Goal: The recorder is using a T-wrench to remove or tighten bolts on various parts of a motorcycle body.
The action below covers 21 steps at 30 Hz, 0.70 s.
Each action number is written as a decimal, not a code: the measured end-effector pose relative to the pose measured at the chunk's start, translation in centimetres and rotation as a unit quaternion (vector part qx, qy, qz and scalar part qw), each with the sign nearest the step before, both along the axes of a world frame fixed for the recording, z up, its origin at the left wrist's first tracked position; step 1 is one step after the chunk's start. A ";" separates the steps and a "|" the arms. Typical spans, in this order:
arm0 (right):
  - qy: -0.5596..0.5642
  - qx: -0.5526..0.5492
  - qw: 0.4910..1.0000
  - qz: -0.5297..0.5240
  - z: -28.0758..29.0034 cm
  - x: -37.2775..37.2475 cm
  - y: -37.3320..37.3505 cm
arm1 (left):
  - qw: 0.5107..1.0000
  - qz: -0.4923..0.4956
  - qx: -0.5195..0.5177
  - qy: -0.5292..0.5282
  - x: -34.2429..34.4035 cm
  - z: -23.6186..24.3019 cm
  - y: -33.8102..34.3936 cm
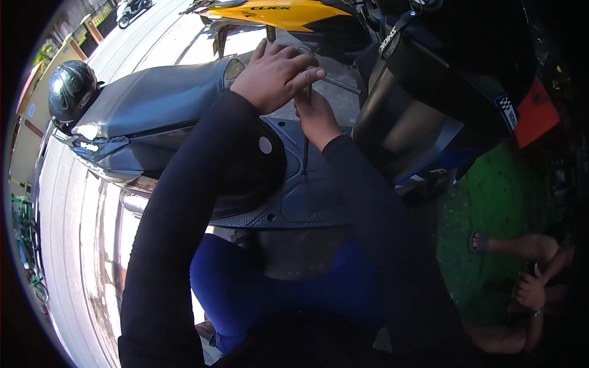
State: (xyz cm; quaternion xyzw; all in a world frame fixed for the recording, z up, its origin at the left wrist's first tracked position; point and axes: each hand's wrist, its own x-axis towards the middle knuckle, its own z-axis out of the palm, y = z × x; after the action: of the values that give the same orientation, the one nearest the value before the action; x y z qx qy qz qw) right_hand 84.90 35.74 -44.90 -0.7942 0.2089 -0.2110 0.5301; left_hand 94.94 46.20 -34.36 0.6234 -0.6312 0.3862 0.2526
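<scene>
A tool [305, 150] stands on the still-fitted footboard [328, 199], right hand [317, 120] grasping it, left hand [272, 78] above, its grip unclear.

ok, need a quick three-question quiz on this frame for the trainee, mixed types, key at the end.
1. Multiple choice: where does the lower end of the thin tool reach? A) the seat, B) the floorboard, C) the helmet.
2. True or false: in the picture, the left hand is above the right hand.
3. Short answer: what colour is the bright bodywork of the far scooter, at the top of the picture?

Key: 1. B; 2. True; 3. Yellow.
</scene>
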 end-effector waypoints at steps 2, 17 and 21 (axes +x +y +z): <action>0.008 0.005 1.000 -0.015 0.2 -0.1 0.1 | 0.988 0.012 0.141 0.066 1.1 -0.3 -0.7; 0.022 -0.616 0.772 -0.157 11.3 -4.1 3.5 | 0.959 -0.064 0.255 0.108 3.6 -1.8 -0.7; 0.122 -0.600 0.776 -0.155 9.7 -2.0 2.7 | 0.960 -0.120 0.220 0.127 3.9 -2.7 -1.9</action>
State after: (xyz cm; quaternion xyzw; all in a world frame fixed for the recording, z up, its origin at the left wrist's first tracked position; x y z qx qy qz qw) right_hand 82.88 38.43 -35.25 -0.9274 0.2228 -0.2741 -0.1233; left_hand 98.80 44.35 -37.06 0.6270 -0.7338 0.1221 0.2314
